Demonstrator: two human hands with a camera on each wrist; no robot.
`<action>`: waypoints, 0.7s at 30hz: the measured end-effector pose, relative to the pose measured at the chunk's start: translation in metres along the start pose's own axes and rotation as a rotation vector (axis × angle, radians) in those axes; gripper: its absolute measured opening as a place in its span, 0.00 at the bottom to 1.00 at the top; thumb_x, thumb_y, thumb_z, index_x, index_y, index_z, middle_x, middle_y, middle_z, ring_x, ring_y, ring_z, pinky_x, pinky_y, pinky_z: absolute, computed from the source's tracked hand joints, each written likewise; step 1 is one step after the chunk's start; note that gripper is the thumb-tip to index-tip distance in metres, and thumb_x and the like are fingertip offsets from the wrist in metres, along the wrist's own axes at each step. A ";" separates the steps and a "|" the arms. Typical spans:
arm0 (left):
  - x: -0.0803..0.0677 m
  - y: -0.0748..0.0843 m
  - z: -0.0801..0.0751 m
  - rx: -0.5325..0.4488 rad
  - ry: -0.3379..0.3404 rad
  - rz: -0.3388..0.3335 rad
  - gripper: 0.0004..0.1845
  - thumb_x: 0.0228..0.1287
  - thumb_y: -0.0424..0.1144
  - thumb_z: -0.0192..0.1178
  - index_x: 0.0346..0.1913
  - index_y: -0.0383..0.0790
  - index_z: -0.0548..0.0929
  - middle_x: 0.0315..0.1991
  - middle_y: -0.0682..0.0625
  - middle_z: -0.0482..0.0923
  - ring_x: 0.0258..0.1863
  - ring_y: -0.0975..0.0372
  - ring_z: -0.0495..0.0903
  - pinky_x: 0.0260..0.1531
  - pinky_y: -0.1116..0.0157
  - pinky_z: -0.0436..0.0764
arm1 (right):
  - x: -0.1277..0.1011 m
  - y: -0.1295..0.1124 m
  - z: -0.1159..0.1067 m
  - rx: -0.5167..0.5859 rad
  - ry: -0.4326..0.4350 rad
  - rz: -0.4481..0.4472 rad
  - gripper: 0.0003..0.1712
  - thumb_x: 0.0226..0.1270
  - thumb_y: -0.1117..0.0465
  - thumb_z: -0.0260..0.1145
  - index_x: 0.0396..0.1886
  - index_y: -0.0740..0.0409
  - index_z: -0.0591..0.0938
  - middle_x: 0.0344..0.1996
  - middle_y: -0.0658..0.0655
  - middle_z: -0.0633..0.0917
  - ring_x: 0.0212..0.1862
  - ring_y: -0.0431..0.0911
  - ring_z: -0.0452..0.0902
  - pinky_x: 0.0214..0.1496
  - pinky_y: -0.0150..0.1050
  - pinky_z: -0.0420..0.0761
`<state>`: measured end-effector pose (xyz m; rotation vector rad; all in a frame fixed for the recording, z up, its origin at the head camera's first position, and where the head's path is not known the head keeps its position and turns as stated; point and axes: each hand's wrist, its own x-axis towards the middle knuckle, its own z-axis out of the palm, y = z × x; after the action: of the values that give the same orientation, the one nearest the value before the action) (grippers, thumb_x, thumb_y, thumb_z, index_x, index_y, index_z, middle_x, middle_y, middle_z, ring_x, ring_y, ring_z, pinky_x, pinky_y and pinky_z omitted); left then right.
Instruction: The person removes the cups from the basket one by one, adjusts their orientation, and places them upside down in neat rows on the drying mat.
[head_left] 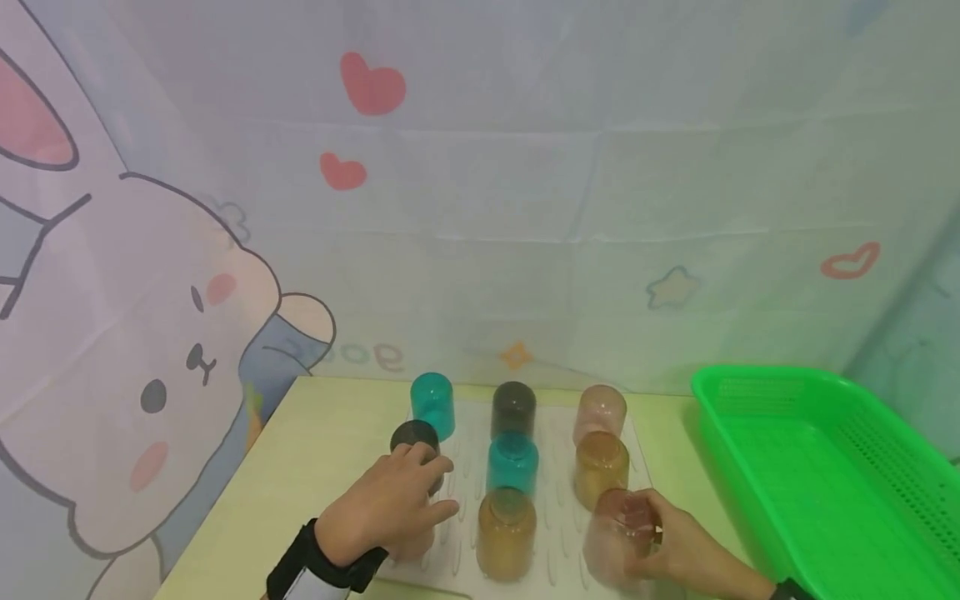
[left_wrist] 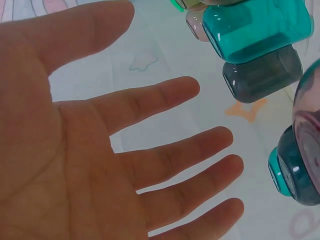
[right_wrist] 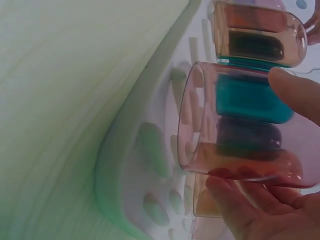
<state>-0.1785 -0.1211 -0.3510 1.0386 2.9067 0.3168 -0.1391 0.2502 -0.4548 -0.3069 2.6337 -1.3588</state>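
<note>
1. At 5 o'clock on the white mat (head_left: pixel 555 508), a pink cup (head_left: pixel 618 533) is gripped by the right hand (head_left: pixel 678 546), held mouth-down.
2. Left hand (head_left: pixel 390 504) is held with fingers spread, empty, over the dark cup (head_left: pixel 415 437) at 9 o'clock.
3. Green basket (head_left: pixel 817 467) is seen at 3 o'clock on the bench (head_left: pixel 315 467).

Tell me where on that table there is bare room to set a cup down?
The wide bare patch is the pale yellow-green tabletop left of the white ribbed drying mat. The bright green plastic basket looks bare inside too. The mat is crowded with upturned tinted plastic cups in rows, with both hands among them.
</note>
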 end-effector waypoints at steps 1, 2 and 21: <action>0.000 0.000 0.000 -0.005 -0.006 -0.004 0.24 0.63 0.53 0.59 0.54 0.40 0.78 0.49 0.43 0.74 0.47 0.52 0.73 0.45 0.53 0.76 | -0.001 0.001 0.002 0.003 0.003 -0.007 0.42 0.42 0.63 0.79 0.56 0.68 0.67 0.45 0.59 0.77 0.45 0.51 0.73 0.39 0.35 0.78; -0.001 0.000 0.001 -0.010 -0.011 -0.009 0.24 0.63 0.53 0.59 0.54 0.40 0.78 0.49 0.44 0.74 0.47 0.52 0.73 0.45 0.53 0.76 | -0.001 0.001 0.003 0.010 0.005 -0.020 0.42 0.42 0.63 0.79 0.56 0.69 0.67 0.45 0.59 0.77 0.46 0.51 0.73 0.39 0.35 0.78; -0.002 0.002 0.004 -0.029 -0.008 0.000 0.28 0.63 0.53 0.60 0.61 0.41 0.74 0.54 0.40 0.72 0.49 0.49 0.73 0.46 0.51 0.77 | -0.021 -0.011 -0.009 0.032 0.023 -0.004 0.47 0.51 0.58 0.75 0.64 0.70 0.60 0.61 0.72 0.66 0.58 0.68 0.66 0.51 0.48 0.78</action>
<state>-0.1754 -0.1203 -0.3541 1.0327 2.8860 0.3533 -0.1198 0.2567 -0.4392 -0.2945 2.6290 -1.4123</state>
